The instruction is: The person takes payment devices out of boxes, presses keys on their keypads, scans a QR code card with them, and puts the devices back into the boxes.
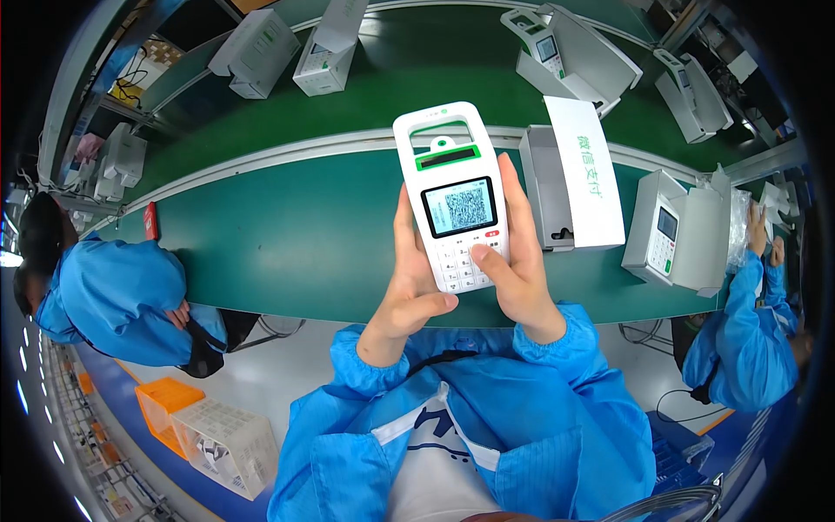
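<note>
A white payment terminal (451, 246) with green trim is held up between both hands, its screen (464, 207) lit with a QR code. My left hand (409, 283) wraps its left edge, the thumb near the bottom of the keypad. Along the opposite edge, my right hand (520, 261) grips the terminal, and its thumb rests on the upper right keys. Just right of the hands, a white box (545, 178) lies on the green bench, its lid (588, 174) printed with green characters. A small black item (562, 234) shows inside that box.
Another boxed terminal (664, 239) lies at the right of the bench (287, 252). Across the rail, a green conveyor (417, 61) carries several open boxes. Co-workers in blue sit at left (122, 296) and right (739, 339). Orange (165, 409) and clear crates (228, 444) stand on the floor.
</note>
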A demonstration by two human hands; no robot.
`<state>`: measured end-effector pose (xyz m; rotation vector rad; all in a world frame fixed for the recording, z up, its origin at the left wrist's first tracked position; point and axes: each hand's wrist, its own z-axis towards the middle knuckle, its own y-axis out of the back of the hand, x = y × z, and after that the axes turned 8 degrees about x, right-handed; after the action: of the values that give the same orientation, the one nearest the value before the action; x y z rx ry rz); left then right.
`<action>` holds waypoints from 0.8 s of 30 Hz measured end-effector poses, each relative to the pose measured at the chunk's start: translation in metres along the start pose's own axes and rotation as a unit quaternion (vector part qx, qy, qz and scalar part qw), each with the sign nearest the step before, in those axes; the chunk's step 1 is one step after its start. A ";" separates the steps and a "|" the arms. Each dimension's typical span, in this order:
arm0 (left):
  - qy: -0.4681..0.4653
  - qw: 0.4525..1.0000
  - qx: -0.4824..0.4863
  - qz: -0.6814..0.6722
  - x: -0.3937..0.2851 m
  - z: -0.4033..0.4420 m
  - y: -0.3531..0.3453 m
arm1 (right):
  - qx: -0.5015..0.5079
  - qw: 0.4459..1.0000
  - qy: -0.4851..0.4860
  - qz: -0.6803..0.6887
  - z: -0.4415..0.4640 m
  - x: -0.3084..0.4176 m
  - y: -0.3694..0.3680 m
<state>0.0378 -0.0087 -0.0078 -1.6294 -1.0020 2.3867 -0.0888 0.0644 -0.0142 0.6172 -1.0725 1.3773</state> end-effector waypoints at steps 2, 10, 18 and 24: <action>-0.003 1.000 0.009 0.017 0.001 0.001 0.000 | -0.003 1.000 -0.016 0.003 -0.001 -0.002 0.001; 0.017 0.999 -0.003 0.045 0.003 0.000 0.003 | -0.018 0.998 -0.027 0.046 -0.002 0.001 0.001; 0.009 0.999 -0.013 0.049 0.007 -0.001 0.003 | -0.024 0.997 -0.037 0.065 0.000 0.001 0.003; 0.022 0.998 -0.020 0.053 0.008 0.000 0.007 | -0.034 0.995 -0.050 0.084 -0.001 -0.004 0.002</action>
<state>0.0365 -0.0107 -0.0175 -1.7847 -0.9870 2.3986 -0.0897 0.0635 -0.0184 0.5615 -1.2704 1.4591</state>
